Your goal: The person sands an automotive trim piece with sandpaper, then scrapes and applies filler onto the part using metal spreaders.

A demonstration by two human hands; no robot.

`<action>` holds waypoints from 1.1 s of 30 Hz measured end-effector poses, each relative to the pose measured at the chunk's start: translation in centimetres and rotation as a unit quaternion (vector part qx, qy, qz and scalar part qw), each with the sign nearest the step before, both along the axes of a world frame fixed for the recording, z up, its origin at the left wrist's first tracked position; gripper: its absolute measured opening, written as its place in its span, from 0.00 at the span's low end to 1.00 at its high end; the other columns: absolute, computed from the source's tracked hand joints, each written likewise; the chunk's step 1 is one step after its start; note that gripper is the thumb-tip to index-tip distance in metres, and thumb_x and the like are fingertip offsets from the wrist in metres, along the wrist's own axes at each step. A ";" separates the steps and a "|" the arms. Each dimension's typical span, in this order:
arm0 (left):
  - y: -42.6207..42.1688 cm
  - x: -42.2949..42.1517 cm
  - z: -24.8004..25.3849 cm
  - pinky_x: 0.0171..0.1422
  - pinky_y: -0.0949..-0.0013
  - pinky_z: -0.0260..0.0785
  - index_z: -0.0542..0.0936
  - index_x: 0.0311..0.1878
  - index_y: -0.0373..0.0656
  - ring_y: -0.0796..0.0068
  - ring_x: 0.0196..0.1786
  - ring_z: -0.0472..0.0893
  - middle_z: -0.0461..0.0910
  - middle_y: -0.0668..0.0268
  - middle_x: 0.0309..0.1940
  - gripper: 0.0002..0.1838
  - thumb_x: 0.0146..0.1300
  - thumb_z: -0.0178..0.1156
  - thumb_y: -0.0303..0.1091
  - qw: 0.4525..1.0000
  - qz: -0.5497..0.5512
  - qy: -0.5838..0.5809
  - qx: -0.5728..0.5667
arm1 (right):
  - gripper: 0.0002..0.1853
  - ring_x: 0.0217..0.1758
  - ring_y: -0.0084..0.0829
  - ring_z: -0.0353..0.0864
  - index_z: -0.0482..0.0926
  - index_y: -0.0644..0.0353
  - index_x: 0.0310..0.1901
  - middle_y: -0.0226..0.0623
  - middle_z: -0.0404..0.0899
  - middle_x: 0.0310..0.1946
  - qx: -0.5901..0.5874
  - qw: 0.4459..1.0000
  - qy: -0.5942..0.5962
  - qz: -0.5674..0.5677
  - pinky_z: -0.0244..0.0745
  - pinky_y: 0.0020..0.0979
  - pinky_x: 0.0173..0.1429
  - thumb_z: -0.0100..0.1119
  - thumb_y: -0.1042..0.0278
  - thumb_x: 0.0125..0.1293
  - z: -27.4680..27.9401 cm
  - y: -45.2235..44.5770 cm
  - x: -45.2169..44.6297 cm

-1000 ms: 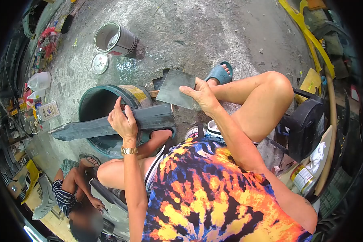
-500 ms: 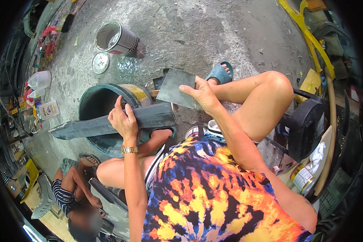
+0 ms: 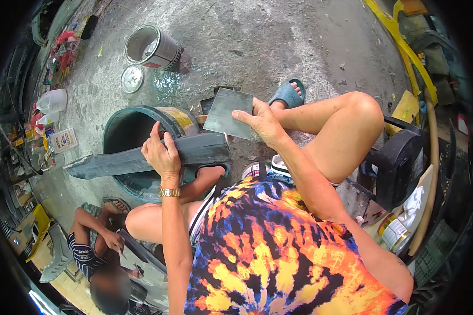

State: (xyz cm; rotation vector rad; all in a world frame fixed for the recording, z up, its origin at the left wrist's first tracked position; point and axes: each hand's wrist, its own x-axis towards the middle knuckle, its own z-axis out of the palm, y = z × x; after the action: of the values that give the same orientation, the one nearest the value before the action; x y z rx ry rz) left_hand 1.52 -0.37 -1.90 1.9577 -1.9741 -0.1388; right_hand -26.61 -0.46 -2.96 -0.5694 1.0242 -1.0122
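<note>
My right hand [image 3: 263, 122] pinches a thin grey square sheet [image 3: 227, 111] by its right edge, thumb on top. Whether the sheet is sandpaper or a stiff plate I cannot tell. A long dark grey panel [image 3: 199, 147], tapered at its left end, lies across the mouth of a green bucket [image 3: 110, 131]. My left hand [image 3: 162, 153] rests on the panel with index finger and thumb spread apart; its other fingers are partly hidden. The sheet is held just above the panel's right end, near the bucket's outer side.
A paint pail [image 3: 165, 52] and a round lid [image 3: 132, 78] are on the wet concrete floor [image 3: 236, 31]. Plastic jugs [image 3: 51, 102] stand at the left. At lower left another person [image 3: 89, 249] sits close by. A black object [image 3: 399, 163] and a can [image 3: 393, 232] are at right.
My hands, the sheet and the panel stay nearly as they were, with only a slight shift of view. The other person's arm and hands have moved.
</note>
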 end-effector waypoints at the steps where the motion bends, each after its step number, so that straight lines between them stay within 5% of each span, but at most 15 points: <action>1: 0.0 0.0 0.0 0.65 0.61 0.59 0.75 0.65 0.48 0.67 0.46 0.79 0.82 0.65 0.39 0.21 0.74 0.48 0.44 1.000 0.001 0.000 0.001 | 0.19 0.46 0.19 0.81 0.77 0.63 0.56 0.30 0.83 0.46 -0.001 1.000 -0.003 -0.001 0.77 0.26 0.51 0.68 0.68 0.67 0.1 0.0 0.1; 11: 0.0 0.0 -0.1 0.66 0.61 0.59 0.76 0.64 0.48 0.67 0.47 0.80 0.82 0.65 0.39 0.21 0.74 0.49 0.44 1.000 0.003 -0.001 -0.001 | 0.18 0.44 0.18 0.80 0.78 0.63 0.54 0.29 0.84 0.44 -0.006 1.000 0.015 0.023 0.77 0.25 0.49 0.70 0.67 0.66 -0.4 0.6 1.2; 17: 0.0 -0.1 0.0 0.65 0.61 0.59 0.75 0.65 0.48 0.67 0.47 0.80 0.82 0.66 0.39 0.21 0.74 0.49 0.44 1.000 0.002 0.002 -0.001 | 0.18 0.44 0.19 0.81 0.79 0.64 0.55 0.29 0.84 0.45 0.039 0.993 -0.102 0.039 0.79 0.25 0.49 0.68 0.66 0.67 2.3 1.1 0.6; 21: -0.1 -0.1 0.2 0.65 0.60 0.59 0.74 0.66 0.46 0.65 0.46 0.79 0.82 0.65 0.39 0.22 0.72 0.51 0.42 0.999 0.010 0.031 -0.005 | 0.15 0.45 0.24 0.84 0.80 0.65 0.53 0.35 0.85 0.47 0.046 0.967 -0.237 -0.081 0.80 0.26 0.49 0.66 0.67 0.69 6.8 -0.5 -3.4; 24: -0.2 -0.1 0.1 0.65 0.60 0.60 0.74 0.66 0.46 0.65 0.46 0.79 0.82 0.66 0.39 0.23 0.71 0.53 0.41 0.999 0.009 0.035 -0.005 | 0.08 0.37 0.23 0.83 0.81 0.61 0.46 0.33 0.84 0.41 -0.024 0.956 -0.255 -0.145 0.78 0.26 0.42 0.65 0.70 0.68 6.5 -2.2 -7.1; 25: -0.2 0.0 0.1 0.65 0.60 0.60 0.74 0.66 0.46 0.65 0.46 0.79 0.82 0.66 0.39 0.23 0.71 0.53 0.41 1.000 0.007 0.030 -0.004 | 0.07 0.34 0.22 0.80 0.80 0.61 0.44 0.31 0.83 0.38 -0.075 0.980 0.019 -0.182 0.77 0.26 0.40 0.66 0.70 0.68 5.6 -3.0 -8.0; 26: -0.1 -0.1 0.1 0.64 0.60 0.60 0.74 0.66 0.46 0.65 0.46 0.79 0.82 0.66 0.39 0.23 0.71 0.53 0.41 0.999 0.007 0.031 -0.003 | 0.05 0.31 0.20 0.78 0.80 0.60 0.42 0.29 0.82 0.35 -0.120 0.926 0.292 -0.206 0.75 0.25 0.38 0.66 0.71 0.67 4.8 -4.0 -8.4; 27: 0.0 0.0 0.2 0.64 0.60 0.60 0.74 0.66 0.45 0.65 0.46 0.79 0.82 0.65 0.39 0.22 0.71 0.53 0.41 0.999 0.007 0.032 -0.001 | 0.04 0.28 0.18 0.75 0.80 0.59 0.40 0.26 0.81 0.32 -0.154 0.799 0.541 -0.213 0.74 0.25 0.35 0.66 0.72 0.67 4.3 -4.2 -8.8; 33: -0.2 0.0 -0.1 0.63 0.60 0.60 0.75 0.65 0.47 0.66 0.42 0.78 0.80 0.66 0.35 0.21 0.72 0.51 0.41 1.000 -0.002 0.011 -0.015 | 0.09 0.31 0.12 0.74 0.78 0.59 0.41 0.24 0.81 0.30 -0.154 0.885 0.298 -0.324 0.71 0.21 0.34 0.70 0.73 0.64 6.3 -3.3 -9.2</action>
State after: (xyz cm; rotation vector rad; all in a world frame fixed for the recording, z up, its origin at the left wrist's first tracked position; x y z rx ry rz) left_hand 1.52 -0.56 -1.97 1.9245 -1.9556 -0.1310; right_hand -35.85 -3.76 3.34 -0.8571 1.6787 -1.6688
